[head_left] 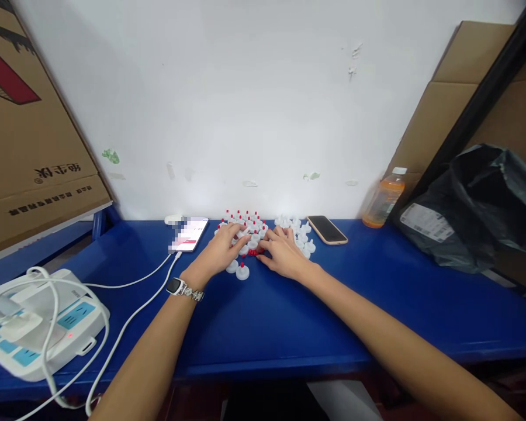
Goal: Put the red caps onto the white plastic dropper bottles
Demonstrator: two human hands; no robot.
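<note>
Near the back of the blue table, my left hand (221, 248) is closed, thumb and forefinger around a white nozzle cap (242, 233). Many white caps with red tips (254, 225) stand upright beyond it, partly hidden by my fingers. One red-tipped cap (242, 271) sits in front, nearer to me. My right hand (284, 252) rests at a small heap of loose red tips (253, 252), its thumb and forefinger apart beside them. White caps without red tips (305, 238) lie in a group behind and right of that hand.
A phone with a lit screen (193, 235) lies at the left on a charging cable, a dark phone (327, 230) at the right. A power strip (65, 327) with looped cables takes the left front. An orange drink bottle (384, 197) and a black plastic bag (469, 210) stand right.
</note>
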